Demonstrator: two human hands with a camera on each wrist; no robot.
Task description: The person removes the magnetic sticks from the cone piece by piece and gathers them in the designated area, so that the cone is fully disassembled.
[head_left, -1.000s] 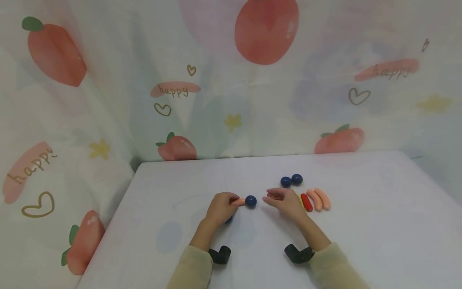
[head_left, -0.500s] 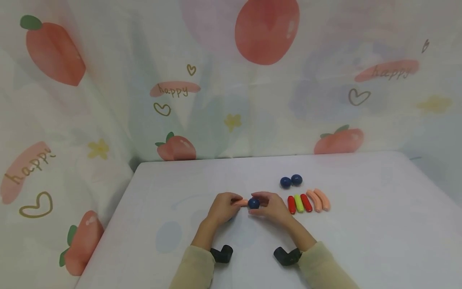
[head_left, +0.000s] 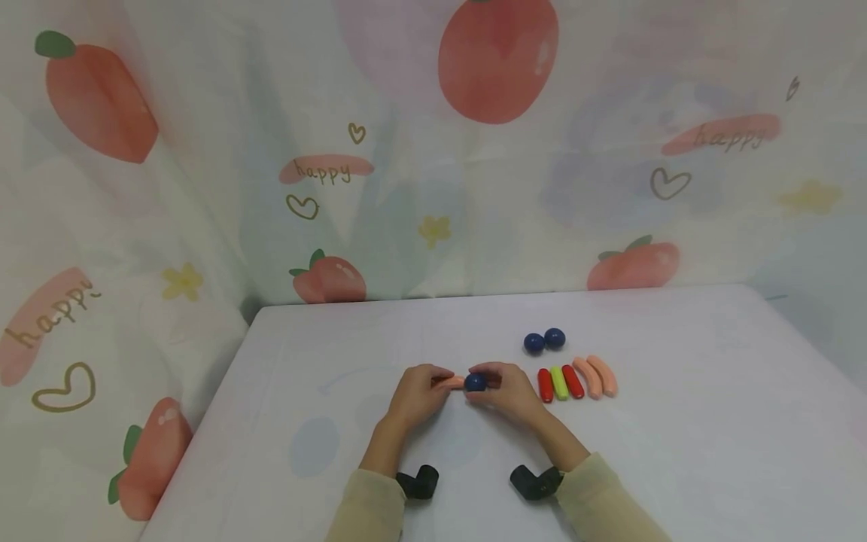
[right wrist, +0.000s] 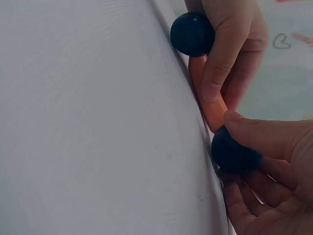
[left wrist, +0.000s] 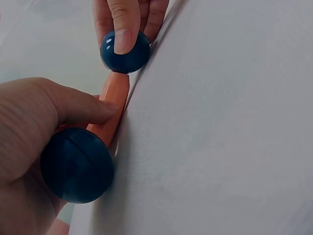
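An orange, slightly curved rod (left wrist: 116, 93) is pinched between the thumb and fingers of my left hand (head_left: 415, 393), low over the white table. One dark blue ball (left wrist: 77, 166) sits at the rod's near end, against the left palm; in the head view that hand hides it. At the opposite end, my right hand (head_left: 516, 391) holds a second blue ball (right wrist: 234, 152), thumb on one side and fingers on the other. This ball meets the rod's tip in the left wrist view.
Right of the hands lie two red sticks (head_left: 545, 385), a yellow-green stick (head_left: 558, 382) and two curved orange rods (head_left: 601, 376) side by side. Behind them are two more blue balls (head_left: 545, 340). A printed curtain (head_left: 474, 188) hangs along the table's back edge.
My right hand has come left from beside the coloured sticks and taken hold of the blue ball at the rod's end. My left hand keeps its pinch on the orange rod.
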